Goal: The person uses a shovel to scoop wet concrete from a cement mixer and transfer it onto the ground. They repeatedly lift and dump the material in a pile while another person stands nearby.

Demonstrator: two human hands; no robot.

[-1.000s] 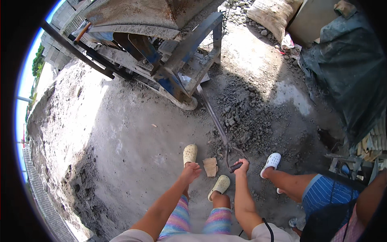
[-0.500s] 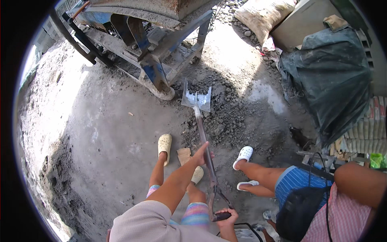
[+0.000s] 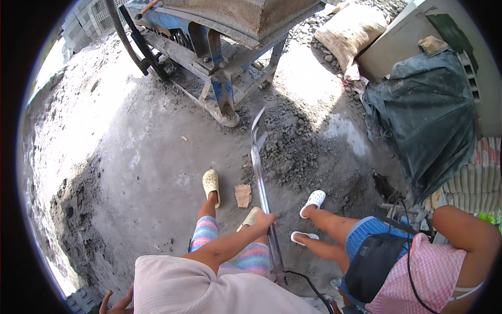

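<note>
My left hand (image 3: pixel 265 220) is closed round the shaft of a long-handled shovel (image 3: pixel 259 175), with the arm reaching across from the left. The shovel's metal blade is seen nearly edge-on, just above the ground at the left edge of a heap of dark grey gravel mix (image 3: pixel 293 152). Its handle end runs down past my shirt and out of sight. My right hand is not in view. A torn piece of brown cardboard (image 3: pixel 242 195) lies on the ground left of the shaft, close to my cream clogs (image 3: pixel 210 183).
A rusty machine on a blue frame (image 3: pixel 225 97) stands ahead. A co-worker in blue shorts (image 3: pixel 361 235) and white clogs is close on my right. Beyond are a filled sack (image 3: pixel 350 34), a dark green tarp (image 3: pixel 423 110) and stacked bags (image 3: pixel 476 172). Another person's fingers (image 3: pixel 117 303) show lower left.
The shovel has turned from blade face-up to edge-on, away from the gravel's middle. My left hand has moved slightly down in the picture. My right hand, on the grip before, has gone out of view.
</note>
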